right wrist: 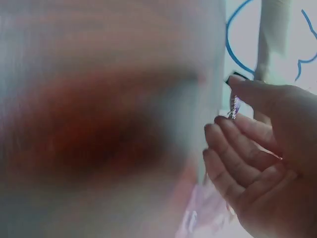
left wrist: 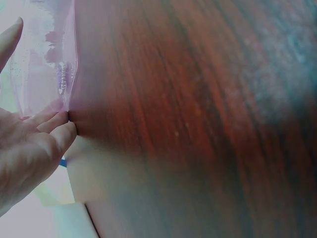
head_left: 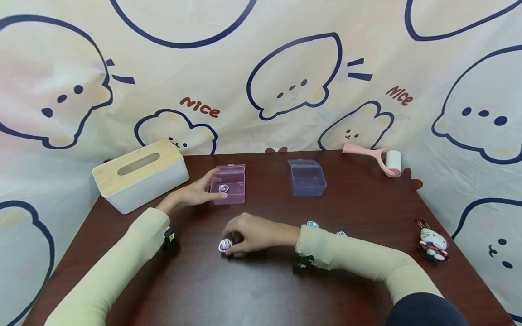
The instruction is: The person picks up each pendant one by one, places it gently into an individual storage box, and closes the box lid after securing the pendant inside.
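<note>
In the head view my left hand (head_left: 195, 189) holds the left side of an open pink clear box (head_left: 235, 198), thumb at its front and fingers behind. A purple gem piece (head_left: 223, 188) lies inside the box. In the left wrist view, fingers of the left hand (left wrist: 29, 148) touch the pink box's (left wrist: 44, 59) side. My right hand (head_left: 257, 233) pinches another purple gem piece (head_left: 224, 245) between thumb and fingers, in front of the box. The right wrist view shows that piece (right wrist: 235, 106) edge-on in the right hand (right wrist: 267, 148).
An open blue clear box (head_left: 308, 184) stands right of the pink one. Two blue gem pieces (head_left: 312, 224) (head_left: 341, 234) lie beside the right sleeve. A tissue box (head_left: 142, 181) is at the left, a pink roller (head_left: 371, 156) at the back right, a cat charm (head_left: 433, 244) at the right.
</note>
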Tool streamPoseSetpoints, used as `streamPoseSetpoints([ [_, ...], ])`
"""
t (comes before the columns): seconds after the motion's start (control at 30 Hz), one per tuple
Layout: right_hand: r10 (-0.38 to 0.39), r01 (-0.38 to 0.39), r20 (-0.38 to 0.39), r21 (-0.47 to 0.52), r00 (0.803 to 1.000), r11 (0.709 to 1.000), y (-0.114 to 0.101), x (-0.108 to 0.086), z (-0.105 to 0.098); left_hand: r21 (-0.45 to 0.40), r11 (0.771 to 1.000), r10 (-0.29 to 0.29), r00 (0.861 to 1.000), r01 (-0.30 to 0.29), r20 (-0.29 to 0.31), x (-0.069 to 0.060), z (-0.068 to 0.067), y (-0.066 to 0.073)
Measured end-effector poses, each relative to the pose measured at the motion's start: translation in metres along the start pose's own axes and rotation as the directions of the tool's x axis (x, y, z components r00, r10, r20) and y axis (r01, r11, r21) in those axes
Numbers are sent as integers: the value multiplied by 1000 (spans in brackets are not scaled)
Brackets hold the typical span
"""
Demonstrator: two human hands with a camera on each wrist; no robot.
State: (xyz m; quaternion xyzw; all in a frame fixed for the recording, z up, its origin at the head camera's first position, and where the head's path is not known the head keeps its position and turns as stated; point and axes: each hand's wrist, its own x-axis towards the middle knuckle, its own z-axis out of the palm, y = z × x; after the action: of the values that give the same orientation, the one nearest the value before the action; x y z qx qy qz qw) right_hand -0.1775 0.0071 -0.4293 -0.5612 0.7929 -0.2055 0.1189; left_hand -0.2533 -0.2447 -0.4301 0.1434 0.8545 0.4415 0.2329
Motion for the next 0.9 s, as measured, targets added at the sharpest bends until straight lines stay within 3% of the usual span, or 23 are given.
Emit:
streamPoseSetpoints([
  [0.23, -8, 16, -123, 64, 992, 998, 14, -4, -22, 23, 1000, 4, 1000, -4, -14, 1, -2, 1],
  [0.5, 81, -55, -193, 132, 978, 990, 26, -10, -47, -5, 1000, -11, 1000, 11, -5, -1, 0, 1],
  [0.73, 148, -115, -288, 130, 946, 985, 46, -7, -71, -2, 1000, -13, 1000, 13, -5, -1, -3, 2],
  [0.9, 249, -196, -321, 187, 914, 963, 60, -2, -75, -8, 1000, -25, 1000, 25, 12, -1, -2, 2],
])
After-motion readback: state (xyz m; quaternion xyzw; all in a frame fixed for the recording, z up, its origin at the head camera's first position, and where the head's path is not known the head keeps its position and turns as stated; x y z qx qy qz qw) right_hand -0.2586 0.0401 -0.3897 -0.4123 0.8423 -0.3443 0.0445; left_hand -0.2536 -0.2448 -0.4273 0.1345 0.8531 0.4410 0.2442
